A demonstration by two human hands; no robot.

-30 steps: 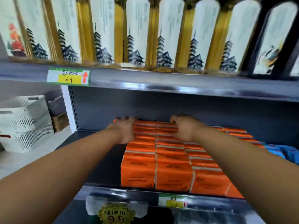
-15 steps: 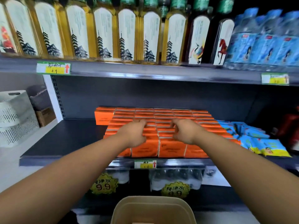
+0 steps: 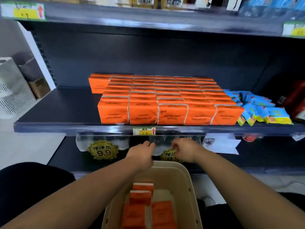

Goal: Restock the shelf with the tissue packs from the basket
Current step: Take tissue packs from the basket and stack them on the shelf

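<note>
"Orange tissue packs in the beige basket?"
"Yes — far ones on edge, long sides crosswise. Stocked packs fill the shelf, labels outward. Left hand and right hand hover above the basket rim — fingers loose, empty."

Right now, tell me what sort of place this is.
Most likely a small shop or supermarket aisle: a price tag clipped to the shelf edge, orange tissue packs faced up in neat rows, and a starburst 9.9 price sticker lower down.

Pale floor, grey wall, white crates, cardboard box.
</note>
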